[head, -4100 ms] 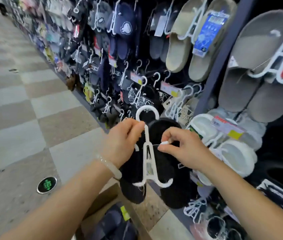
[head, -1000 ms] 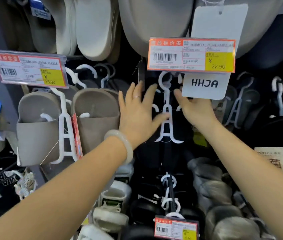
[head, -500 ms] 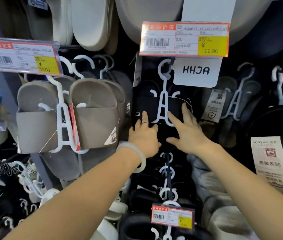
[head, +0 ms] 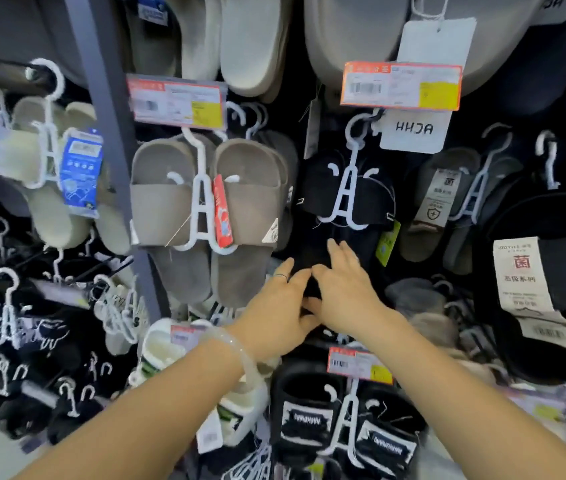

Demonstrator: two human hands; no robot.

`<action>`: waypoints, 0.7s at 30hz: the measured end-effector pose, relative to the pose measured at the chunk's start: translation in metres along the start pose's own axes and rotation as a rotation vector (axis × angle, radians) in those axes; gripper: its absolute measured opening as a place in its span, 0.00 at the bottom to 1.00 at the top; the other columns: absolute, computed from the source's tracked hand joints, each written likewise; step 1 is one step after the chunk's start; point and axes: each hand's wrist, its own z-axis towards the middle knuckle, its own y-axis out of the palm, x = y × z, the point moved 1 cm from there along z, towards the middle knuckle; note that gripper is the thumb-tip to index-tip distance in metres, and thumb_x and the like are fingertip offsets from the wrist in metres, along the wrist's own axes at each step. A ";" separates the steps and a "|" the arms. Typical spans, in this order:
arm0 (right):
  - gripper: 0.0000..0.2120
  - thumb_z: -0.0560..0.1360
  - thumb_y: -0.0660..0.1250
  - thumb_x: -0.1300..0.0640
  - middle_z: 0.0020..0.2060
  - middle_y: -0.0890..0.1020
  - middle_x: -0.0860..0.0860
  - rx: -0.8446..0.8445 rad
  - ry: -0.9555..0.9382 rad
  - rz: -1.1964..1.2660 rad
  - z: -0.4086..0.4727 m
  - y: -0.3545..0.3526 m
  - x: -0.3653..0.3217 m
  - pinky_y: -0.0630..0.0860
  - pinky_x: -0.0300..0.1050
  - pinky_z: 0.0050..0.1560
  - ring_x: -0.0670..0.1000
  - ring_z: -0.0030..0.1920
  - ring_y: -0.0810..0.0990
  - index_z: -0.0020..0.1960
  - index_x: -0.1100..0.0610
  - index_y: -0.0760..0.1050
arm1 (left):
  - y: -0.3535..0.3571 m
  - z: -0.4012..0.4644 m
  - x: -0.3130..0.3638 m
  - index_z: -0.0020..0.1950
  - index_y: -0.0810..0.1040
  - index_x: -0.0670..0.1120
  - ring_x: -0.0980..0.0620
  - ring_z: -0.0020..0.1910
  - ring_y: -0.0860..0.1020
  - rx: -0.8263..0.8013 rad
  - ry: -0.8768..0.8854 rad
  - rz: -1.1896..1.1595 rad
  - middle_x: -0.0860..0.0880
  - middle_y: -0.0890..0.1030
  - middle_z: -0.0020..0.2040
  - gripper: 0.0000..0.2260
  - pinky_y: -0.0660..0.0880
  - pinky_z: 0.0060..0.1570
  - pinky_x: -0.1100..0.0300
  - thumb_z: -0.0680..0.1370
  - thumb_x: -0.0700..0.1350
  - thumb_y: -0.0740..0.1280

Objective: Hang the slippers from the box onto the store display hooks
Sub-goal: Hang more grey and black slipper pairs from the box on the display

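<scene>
Both of my hands are lying flat against the lower end of the black slippers [head: 344,199], fingers straight and holding nothing — my left hand [head: 274,306] is pressing from the left with a ring showing on one finger and a pale bangle [head: 240,348] sitting at the wrist, and my right hand [head: 340,289] is reaching a little higher, its fingertips [head: 335,245] touching the dark sole area. Thumbs are meeting near the middle, just touching.

That black pair is hanging on its white hanger [head: 347,188], whose hook is sitting over the display hook under the orange price tag [head: 401,85]; a white card reading HHJA [head: 415,128] is dangling just to the right of it. Left of the pair, taupe slippers [head: 205,199] are hanging on their own white hanger beneath another price tag [head: 177,102]. Near me, below my wrists, black slippers with white lettering [head: 347,420] are hanging under a smaller orange tag [head: 359,365] — slightly blurred. Grey pairs [head: 454,202] are hanging farther right.
</scene>
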 end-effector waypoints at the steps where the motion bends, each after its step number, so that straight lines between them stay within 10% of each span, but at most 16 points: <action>1: 0.26 0.75 0.63 0.48 0.76 0.41 0.57 -0.025 -0.026 0.022 -0.009 0.005 -0.015 0.47 0.53 0.74 0.57 0.76 0.38 0.70 0.56 0.63 | -0.003 -0.018 -0.008 0.75 0.55 0.49 0.47 0.76 0.50 0.015 -0.011 -0.007 0.42 0.52 0.77 0.32 0.59 0.72 0.52 0.75 0.48 0.67; 10: 0.28 0.76 0.64 0.48 0.76 0.45 0.57 -0.370 -0.352 0.007 -0.086 0.104 -0.173 0.54 0.55 0.72 0.58 0.75 0.44 0.72 0.54 0.60 | -0.016 -0.214 -0.114 0.69 0.64 0.46 0.42 0.71 0.61 -0.058 -0.310 0.081 0.43 0.66 0.69 0.30 0.68 0.64 0.45 0.72 0.58 0.66; 21: 0.27 0.76 0.61 0.46 0.74 0.56 0.54 -0.850 -0.646 -0.032 -0.174 0.362 -0.312 0.64 0.55 0.68 0.60 0.74 0.57 0.72 0.52 0.60 | 0.112 -0.462 -0.248 0.73 0.58 0.49 0.40 0.72 0.60 -0.194 -1.052 -0.120 0.42 0.55 0.74 0.29 0.66 0.66 0.46 0.75 0.53 0.64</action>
